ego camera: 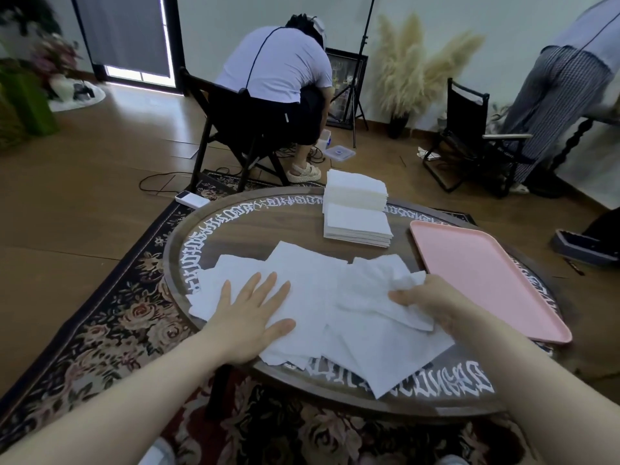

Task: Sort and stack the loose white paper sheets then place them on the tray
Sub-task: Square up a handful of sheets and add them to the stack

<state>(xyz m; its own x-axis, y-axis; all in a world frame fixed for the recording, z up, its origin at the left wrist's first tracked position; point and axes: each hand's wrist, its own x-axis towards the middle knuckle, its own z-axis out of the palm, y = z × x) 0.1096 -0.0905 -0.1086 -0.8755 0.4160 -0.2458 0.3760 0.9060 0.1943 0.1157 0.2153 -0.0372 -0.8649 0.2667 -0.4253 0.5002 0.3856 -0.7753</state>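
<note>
Loose white sheets [312, 297] lie scattered and overlapping across the near half of the round worktop [255, 229], one corner hanging past the near rim. My left hand [250, 317] lies flat on the heap, fingers straight, grip released. My right hand [432, 302] pinches one crumpled sheet [392, 290] at its edge. Pink tray [486, 273] sits bare at the right, just beside the heap. Neat stacks [355, 209] stand at the far side.

Risks, as I judge them:
- thin sheet may tear under a hard pull
- neighbours may drag along and slip off the rim
- creased sheet will stack crooked
</note>
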